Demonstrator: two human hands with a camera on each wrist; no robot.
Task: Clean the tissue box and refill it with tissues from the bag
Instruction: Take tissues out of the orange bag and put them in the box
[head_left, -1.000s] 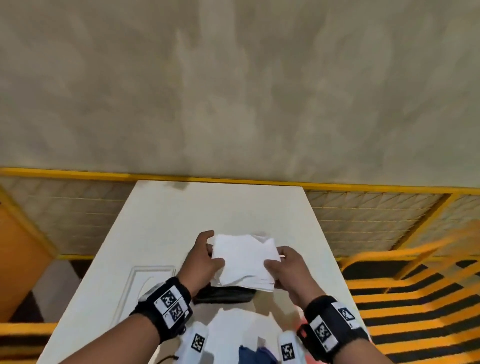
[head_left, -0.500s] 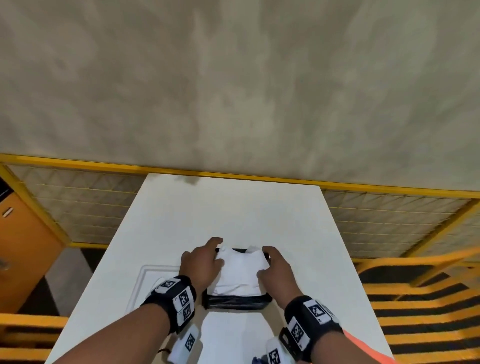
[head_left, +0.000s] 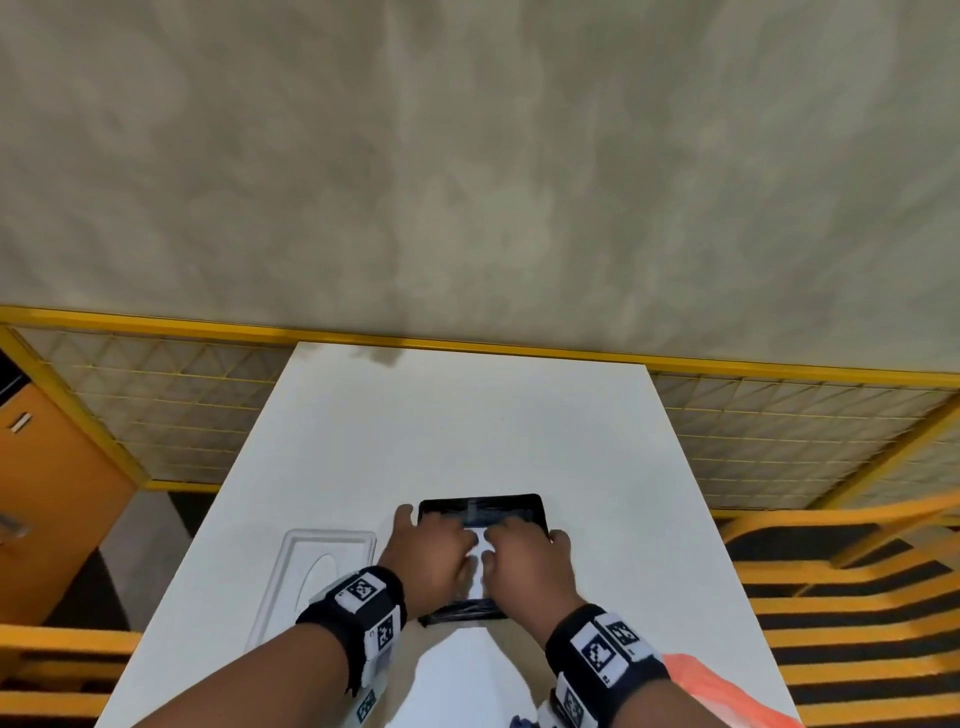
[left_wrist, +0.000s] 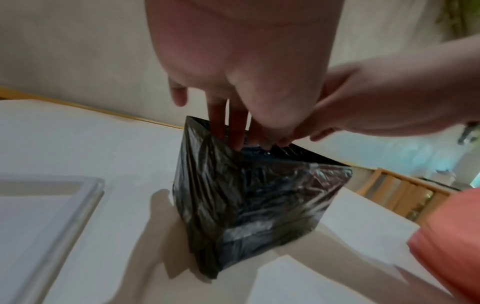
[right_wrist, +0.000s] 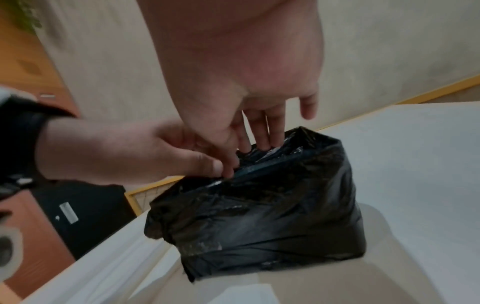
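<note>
Black box (head_left: 480, 512), wrapped in crinkled black film, stands on the white table (head_left: 467, 426) near its near edge, open at the top. White tissues (head_left: 479, 564) show inside, in the gap between the 2 hands.

Left hand (head_left: 428, 558) lies over the left half of the opening, fingers straight and reaching down into the box; its thumb sits outside the left wall. Right hand (head_left: 527, 564) covers the right half the same way, fingers extended down inside, little finger splayed out past the right wall. From the wrist views, fingertips (left_wrist: 237, 142) of both hands go past the rim, pressing down; neither hand curls round anything.

White lid (head_left: 317, 577) with an oval slot lies flat on the table, just left of the box. Orange cloth (head_left: 722, 691) at the near right edge. Yellow mesh fence (head_left: 171, 410) beyond the table.
</note>
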